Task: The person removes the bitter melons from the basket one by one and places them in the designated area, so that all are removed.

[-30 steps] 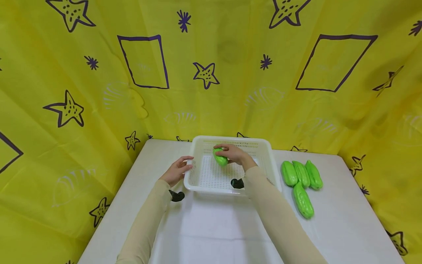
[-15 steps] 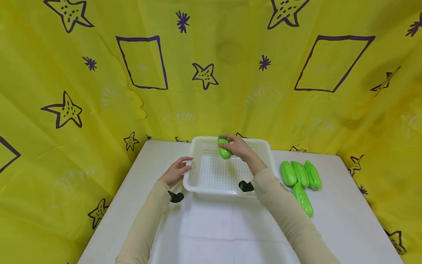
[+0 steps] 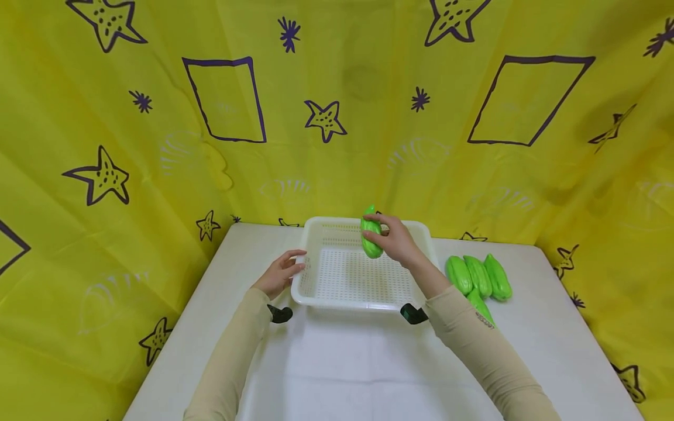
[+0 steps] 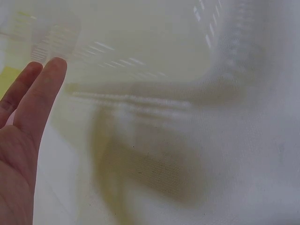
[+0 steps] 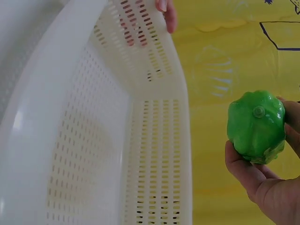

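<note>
My right hand (image 3: 399,241) grips a glossy green ridged gourd (image 3: 371,241) between thumb and fingers. It is raised over the back right part of a white perforated plastic basket (image 3: 350,305). In the right wrist view, the ribbed end of the gourd (image 5: 255,126) faces the camera, with a small round nub on it. My left hand (image 3: 276,276) rests with its fingers at the basket's left rim. In the left wrist view, those fingers (image 4: 44,96) look fairly straight and lie close to the basket wall.
Several similar green gourds (image 3: 476,278) lie together on the white table (image 3: 347,362), right of the basket; my right sleeve (image 3: 479,345) partly covers the nearest one. A yellow patterned curtain (image 3: 326,164) hangs close behind the table and along both sides.
My right hand has lifted the gourd up from inside the basket and shifted it to the right, tilting it more upright. My left hand stays at the rim.
</note>
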The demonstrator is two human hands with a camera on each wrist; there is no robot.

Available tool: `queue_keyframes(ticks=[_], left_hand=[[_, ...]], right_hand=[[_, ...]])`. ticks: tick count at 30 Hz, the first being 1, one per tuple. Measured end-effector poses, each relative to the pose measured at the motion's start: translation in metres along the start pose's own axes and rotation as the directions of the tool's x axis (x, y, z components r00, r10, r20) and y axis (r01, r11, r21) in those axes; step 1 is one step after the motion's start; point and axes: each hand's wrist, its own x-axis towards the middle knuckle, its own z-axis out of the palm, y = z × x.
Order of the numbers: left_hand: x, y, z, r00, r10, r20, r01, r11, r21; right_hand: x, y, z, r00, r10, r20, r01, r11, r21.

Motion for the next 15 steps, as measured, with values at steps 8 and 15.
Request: queue_keyframes(ticks=[8, 15], left_hand=[[0.0, -0.001, 0.0, 1.0, -0.002, 0.006, 0.002, 1.0, -0.002], [-0.013, 0.014, 0.006, 1.0, 0.006, 0.021, -0.006, 1.0, 0.007]], right_hand=[[-0.023, 0.007, -0.014, 0.999, -0.007, -0.049, 0.006, 1.0, -0.011], [-0.045, 0.01, -0.029, 0.995, 0.056, -0.081, -0.052, 0.997, 0.054]])
